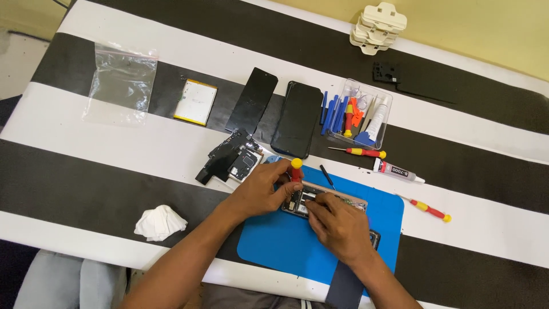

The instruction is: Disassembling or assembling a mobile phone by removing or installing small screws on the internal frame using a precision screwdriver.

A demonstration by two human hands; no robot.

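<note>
Broad black and white stripes across the table (pixel 114 154). Beyond its far edge, pale yellow floor (pixel 486 28). Paler floor patch (pixel 17 63) at the left edge. Even, soft light, no hard shadows.

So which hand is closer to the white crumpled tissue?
Left. The left hand is over the opened phone, on the side facing the tissue; the right hand is farther along.

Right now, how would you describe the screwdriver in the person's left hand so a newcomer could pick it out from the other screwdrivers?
Start at the blue mat on the striped table. At its upper edge lies an opened phone under both hands; the left hand holds the screwdriver upright over it. Unlike the two red-and-yellow screwdrivers lying flat on the table, this one stands on end, yellow cap up.
</note>
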